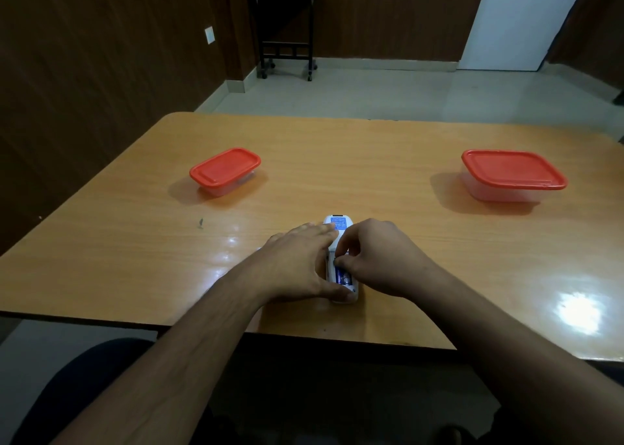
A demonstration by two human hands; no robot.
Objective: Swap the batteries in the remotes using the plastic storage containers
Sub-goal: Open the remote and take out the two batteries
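A white remote (pixel 338 223) lies face down near the table's front edge, its battery bay uncovered. A blue battery (pixel 342 277) shows inside the bay. My left hand (pixel 297 265) clasps the remote from the left, thumb at its near end, fingers stretched over its middle. My right hand (pixel 378 255) rests on the remote's right side, its fingertips pinched at the top of the battery. A small clear container with a red lid (pixel 224 171) stands at the left, lid on. A larger red-lidded container (pixel 513 174) stands at the right, also closed.
The wooden table (pixel 135 242) has a small dark speck (pixel 201 223) left of the hands. Beyond the table are a tiled floor, a dark wheeled side table (pixel 287 32) against the wall and a white door (pixel 520 19).
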